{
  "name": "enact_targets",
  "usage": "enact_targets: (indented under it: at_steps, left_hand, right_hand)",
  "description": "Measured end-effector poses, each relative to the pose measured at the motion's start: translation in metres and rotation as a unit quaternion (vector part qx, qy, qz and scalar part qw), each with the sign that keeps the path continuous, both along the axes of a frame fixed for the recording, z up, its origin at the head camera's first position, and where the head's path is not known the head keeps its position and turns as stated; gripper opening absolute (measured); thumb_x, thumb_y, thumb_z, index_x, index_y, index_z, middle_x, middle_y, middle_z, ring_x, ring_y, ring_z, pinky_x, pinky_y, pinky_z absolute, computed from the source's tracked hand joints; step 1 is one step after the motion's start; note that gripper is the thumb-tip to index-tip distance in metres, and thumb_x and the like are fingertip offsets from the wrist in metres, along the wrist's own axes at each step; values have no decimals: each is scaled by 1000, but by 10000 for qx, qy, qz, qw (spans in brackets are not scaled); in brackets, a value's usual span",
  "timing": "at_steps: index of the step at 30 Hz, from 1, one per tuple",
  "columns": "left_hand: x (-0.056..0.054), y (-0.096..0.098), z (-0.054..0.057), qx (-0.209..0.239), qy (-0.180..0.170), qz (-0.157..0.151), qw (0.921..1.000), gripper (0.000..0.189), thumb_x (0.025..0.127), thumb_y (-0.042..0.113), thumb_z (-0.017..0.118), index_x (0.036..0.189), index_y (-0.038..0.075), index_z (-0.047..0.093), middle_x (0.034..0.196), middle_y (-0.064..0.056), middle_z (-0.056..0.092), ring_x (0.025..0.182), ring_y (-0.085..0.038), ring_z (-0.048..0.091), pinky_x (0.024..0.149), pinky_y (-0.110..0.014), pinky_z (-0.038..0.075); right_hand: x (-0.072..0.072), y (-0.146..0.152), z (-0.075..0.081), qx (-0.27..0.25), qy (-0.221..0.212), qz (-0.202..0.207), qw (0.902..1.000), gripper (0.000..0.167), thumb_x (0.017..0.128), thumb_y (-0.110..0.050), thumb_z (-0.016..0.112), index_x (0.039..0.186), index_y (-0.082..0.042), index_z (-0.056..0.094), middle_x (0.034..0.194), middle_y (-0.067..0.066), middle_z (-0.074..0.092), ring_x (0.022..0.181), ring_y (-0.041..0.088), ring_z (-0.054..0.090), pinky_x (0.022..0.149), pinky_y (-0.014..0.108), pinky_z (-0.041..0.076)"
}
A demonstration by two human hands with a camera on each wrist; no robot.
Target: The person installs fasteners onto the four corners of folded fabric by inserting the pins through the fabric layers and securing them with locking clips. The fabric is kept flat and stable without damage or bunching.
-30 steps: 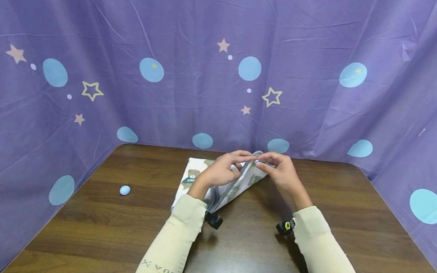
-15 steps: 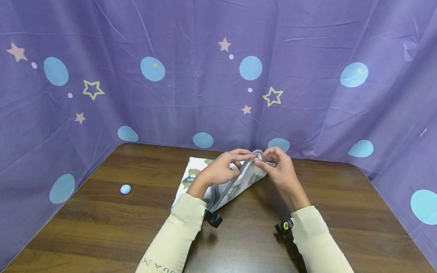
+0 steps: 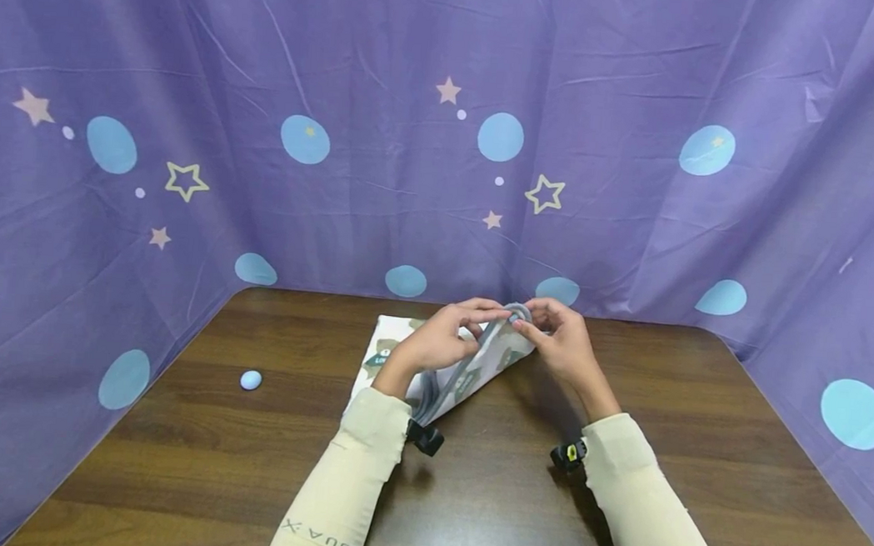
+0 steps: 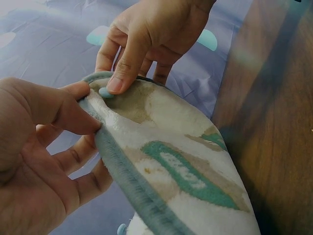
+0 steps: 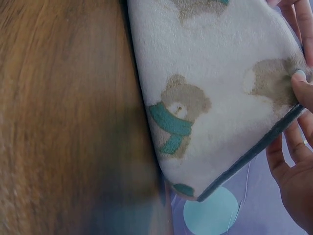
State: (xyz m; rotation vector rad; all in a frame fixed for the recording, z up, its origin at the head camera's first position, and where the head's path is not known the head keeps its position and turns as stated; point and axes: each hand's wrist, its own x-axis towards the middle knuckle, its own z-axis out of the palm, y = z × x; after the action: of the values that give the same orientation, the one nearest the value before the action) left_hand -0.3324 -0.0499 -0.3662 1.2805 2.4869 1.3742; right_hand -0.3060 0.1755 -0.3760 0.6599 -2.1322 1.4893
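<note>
A white fleece cloth (image 3: pixel 471 384) with brown bears in green scarves and a grey-blue trim (image 4: pixel 139 193) stands partly raised over the back of the table. My left hand (image 3: pixel 444 338) pinches its trimmed edge between thumb and forefinger. At the top corner my right hand (image 3: pixel 564 345) grips the edge, thumb on the near face and fingers behind it. A small light-blue knob (image 4: pixel 104 93) shows beside the right thumb's tip, just under the trim. The two hands' fingertips are close together, with the folded edge between them.
A light-blue egg-shaped ball (image 3: pixel 250 379) lies on the brown wooden table (image 3: pixel 170 457) to the left of the cloth. Behind the table hangs a purple curtain (image 3: pixel 383 178) with stars and blue spots.
My right forefinger has drawn back from the left fingertips to behind the cloth. The trim at the corner now curls over toward the right thumb. My left hand stays in place.
</note>
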Motion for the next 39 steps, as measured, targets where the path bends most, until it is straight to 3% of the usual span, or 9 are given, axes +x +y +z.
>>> enact_targets:
  at_steps: [7, 12, 18, 22, 25, 29, 33, 36, 39]
  left_hand:
    - [2, 1, 0, -56, -90, -139, 9998, 65, 84, -16, 58, 144, 8, 59, 150, -9, 52, 106, -24, 64, 84, -37, 56]
    - [3, 0, 1, -129, -191, -167, 9996, 62, 84, -14, 59, 142, 9, 62, 151, -9, 51, 107, -24, 66, 81, -34, 57]
    - [5, -3, 2, 69, -811, -260, 9963, 51, 85, -17, 53, 131, 0, 68, 150, -11, 52, 102, -24, 70, 76, -31, 60]
    - [6, -7, 2, 249, -948, -15, 9952, 42, 88, -17, 46, 118, -4, 73, 144, -14, 58, 95, -24, 71, 71, -35, 62]
    - [6, -14, 1, 140, -833, 263, 9961, 37, 89, -17, 46, 109, -3, 74, 132, -16, 64, 89, -28, 70, 69, -36, 63]
    - [4, -34, -1, -567, -354, 720, 9952, 34, 86, -15, 51, 106, 2, 73, 114, -17, 69, 69, -22, 65, 59, -28, 57]
    - [2, -61, -4, -1332, 228, 1212, 9834, 30, 86, -11, 55, 103, 5, 73, 106, -15, 72, 73, -14, 60, 65, -28, 50]
    - [1, -81, -9, -1632, 452, 1449, 9748, 24, 85, -10, 58, 99, 4, 72, 101, -14, 73, 87, -19, 64, 77, -34, 53]
    - [2, -103, -16, -1856, 564, 1650, 9670, 19, 84, -8, 62, 97, 2, 72, 93, -11, 72, 85, -20, 65, 77, -36, 54]
  right_hand:
    - [-23, 8, -25, -147, -15, -45, 9999, 17, 86, 6, 78, 97, 9, 66, 82, 23, 69, 71, 20, 61, 65, 22, 49]
    - [-26, 11, -28, 137, 166, -194, 9996, 15, 87, 2, 79, 89, 0, 65, 78, 12, 69, 71, 15, 61, 67, 21, 50]
    - [-29, 12, -28, 724, 957, -236, 9925, 22, 83, 13, 74, 85, -5, 63, 78, 5, 67, 69, 14, 62, 66, 28, 53]
    - [-33, 13, -31, 817, 1345, -188, 9874, 25, 79, 18, 72, 84, -5, 64, 79, 3, 67, 69, 15, 61, 62, 32, 54]
    - [-33, 13, -32, 808, 1424, -164, 9864, 25, 78, 19, 71, 84, -5, 65, 80, 0, 66, 69, 14, 60, 61, 30, 54]
    - [-34, 12, -34, 862, 1590, -110, 9834, 27, 76, 22, 69, 85, -4, 66, 82, 0, 66, 72, 16, 61, 63, 30, 55]
    - [-33, 10, -34, 959, 1702, -103, 9807, 30, 75, 24, 68, 86, -3, 67, 83, 5, 67, 74, 19, 62, 62, 36, 55]
    - [-31, 11, -33, 960, 1698, -181, 9806, 31, 74, 25, 67, 86, -4, 66, 83, 5, 67, 74, 19, 62, 61, 38, 55]
    - [-32, 12, -34, 936, 1699, -203, 9808, 33, 72, 26, 66, 85, -4, 66, 82, 5, 67, 73, 19, 62, 60, 37, 54]
